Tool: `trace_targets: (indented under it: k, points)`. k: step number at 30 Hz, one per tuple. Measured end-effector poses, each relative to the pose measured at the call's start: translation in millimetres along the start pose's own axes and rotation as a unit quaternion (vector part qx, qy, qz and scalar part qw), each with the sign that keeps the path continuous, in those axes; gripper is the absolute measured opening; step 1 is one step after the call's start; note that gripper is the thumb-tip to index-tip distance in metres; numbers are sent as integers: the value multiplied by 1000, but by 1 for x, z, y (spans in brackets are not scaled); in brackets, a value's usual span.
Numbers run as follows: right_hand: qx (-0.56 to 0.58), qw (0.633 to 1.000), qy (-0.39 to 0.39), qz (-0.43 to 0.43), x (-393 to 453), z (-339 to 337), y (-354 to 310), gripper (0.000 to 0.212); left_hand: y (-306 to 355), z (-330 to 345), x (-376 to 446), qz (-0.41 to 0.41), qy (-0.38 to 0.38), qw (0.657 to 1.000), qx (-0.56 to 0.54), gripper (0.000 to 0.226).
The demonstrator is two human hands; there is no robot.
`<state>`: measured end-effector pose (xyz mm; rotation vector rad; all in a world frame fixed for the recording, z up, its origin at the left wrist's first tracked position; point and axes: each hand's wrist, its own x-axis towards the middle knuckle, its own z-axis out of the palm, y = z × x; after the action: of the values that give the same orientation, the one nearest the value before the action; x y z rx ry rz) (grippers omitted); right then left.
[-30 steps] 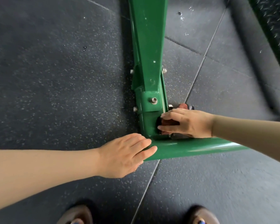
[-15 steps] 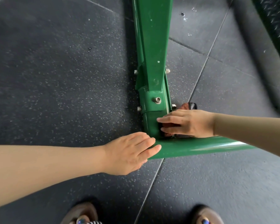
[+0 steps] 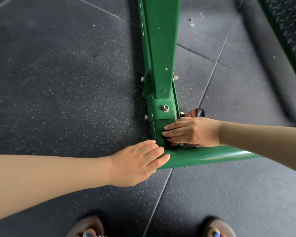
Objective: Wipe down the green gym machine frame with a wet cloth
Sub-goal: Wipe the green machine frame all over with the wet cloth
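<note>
Head view: the green gym machine frame [image 3: 158, 53] runs as a flat upright beam from the top centre of the frame down to a bolted bracket [image 3: 161, 109] just right of centre, where it meets a round green base tube [image 3: 203, 156] stretching toward the right edge; a hex bolt [image 3: 165, 108] sits on the bracket's face. The right hand [image 3: 192, 131] reaches in from the right, fingers extended and pressed against the lower right side of the beam just below the bracket; under them lies a dark cloth [image 3: 166, 140], mostly hidden, with a reddish edge [image 3: 194, 112] showing above the knuckles; whether the thumb clasps it I cannot tell. The left hand [image 3: 137, 164] comes from the left, fingers straight and relaxed, fingertips resting on the left end of the base tube, holding nothing. Two sandalled feet [image 3: 91, 228] stand at the bottom edge on speckled black rubber floor tiles [image 3: 58, 82].
</note>
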<state>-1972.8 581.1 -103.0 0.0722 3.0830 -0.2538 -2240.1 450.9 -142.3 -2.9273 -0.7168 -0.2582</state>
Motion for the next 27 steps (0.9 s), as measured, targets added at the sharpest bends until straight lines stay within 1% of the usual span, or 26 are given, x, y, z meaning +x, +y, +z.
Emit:
trace_targets:
  k: [4, 7, 10, 13, 17, 20, 23, 27]
  points:
    - [-2, 1000, 12, -19, 28, -2, -3, 36, -9, -9, 4, -7, -12, 998, -53, 52]
    - [-5, 999, 43, 22, 25, -8, 2, 39, -25, -19, 15, -35, -5, 996, -78, 44]
    - [-27, 995, 66, 64, 18, -20, 5, 42, -44, -28, 30, -63, 10, 997, -35, 46]
    - [-47, 990, 96, 88, 15, -33, 7, 43, -60, -37, 37, -62, 20, 998, 10, 49]
    - [-70, 981, 149, 102, 18, -56, 11, 35, -78, -60, 45, -52, 48, 996, 62, 51]
    - [-105, 969, 199, 106, 19, -80, 16, 31, -88, -83, 52, -76, 89, 988, 100, 47]
    - [-153, 949, 251, 111, 21, -104, 19, 26, -101, -105, 54, -134, 137, 971, 146, 48]
    - [-201, 927, 302, 92, 32, -138, 17, 26, -129, -130, 55, -190, 199, 932, 237, 54]
